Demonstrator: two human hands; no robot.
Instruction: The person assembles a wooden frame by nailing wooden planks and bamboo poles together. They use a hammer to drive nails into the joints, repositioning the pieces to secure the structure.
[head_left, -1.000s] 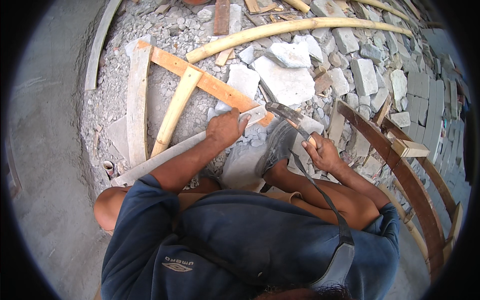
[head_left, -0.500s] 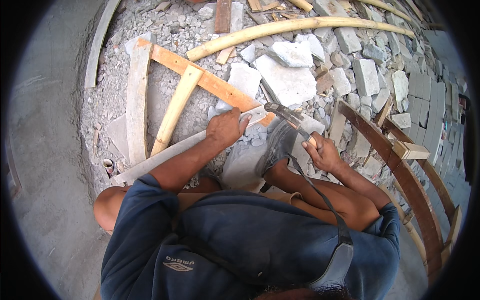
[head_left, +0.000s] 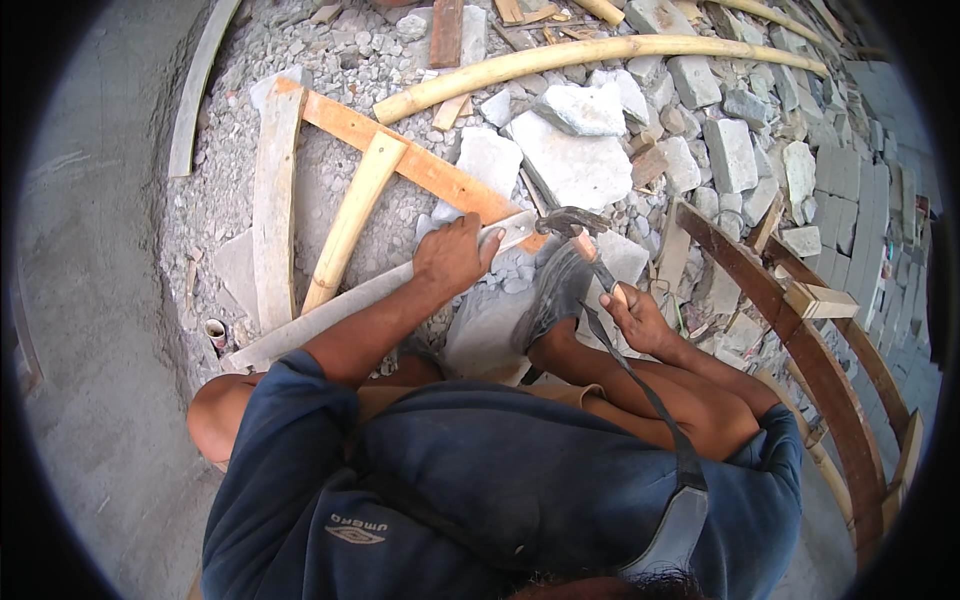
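Note:
My left hand (head_left: 450, 255) is closed around a pale wooden board (head_left: 345, 305) near its far end. The board runs down to the left past my forearm and crosses the end of an orange-brown plank (head_left: 450, 187). In my right hand (head_left: 640, 318) is a hammer (head_left: 586, 245), held by its handle, its dark head just right of the board's end. A second pale board (head_left: 277, 205) and a bamboo pole (head_left: 352, 225) join the plank to the board, making a frame on the rubble. Small marks that look like nail heads show on the board's end.
Broken concrete slabs (head_left: 575, 160) and rubble cover the ground ahead. A long bamboo pole (head_left: 600, 47) lies across them. At the right stands a brown wooden ladder-like frame (head_left: 800, 340). Grey blocks (head_left: 845, 210) are stacked beyond it. A small can (head_left: 215, 330) sits at the left.
The hammer has turned in my right hand, its head now lying crosswise and slightly lower and farther right. My right hand has shifted a little downward. My left hand and the board stay put.

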